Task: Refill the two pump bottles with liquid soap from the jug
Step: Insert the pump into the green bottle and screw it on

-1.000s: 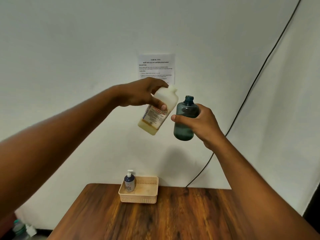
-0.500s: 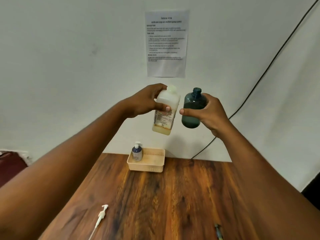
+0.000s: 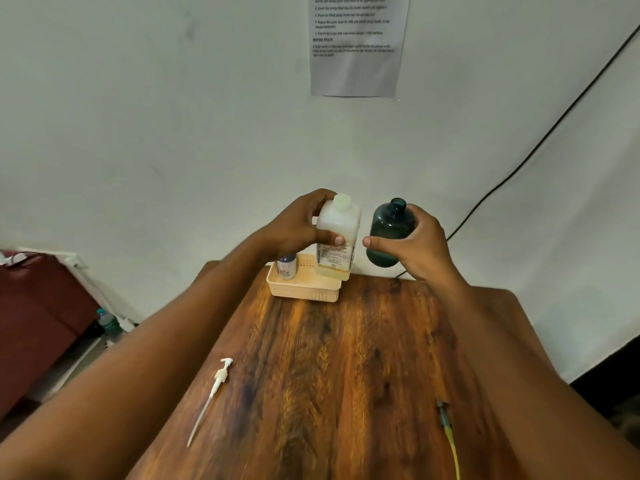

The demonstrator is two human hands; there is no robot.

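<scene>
The left hand (image 3: 298, 226) wraps the shoulder of a squarish, milky plastic jug (image 3: 337, 237), upright above the far edge of the grained wooden table (image 3: 346, 358). Just beside it, the right hand (image 3: 415, 244) grips a round, dark teal translucent bottle (image 3: 389, 233), neck open. A perforated cream basket (image 3: 304, 289) at the far edge holds a second bottle (image 3: 286, 266). A white pump (image 3: 214, 389) with a long thin tube lies near the left edge.

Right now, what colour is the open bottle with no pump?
Dark teal-blue, see-through bottle; only the head view shows it.
</scene>
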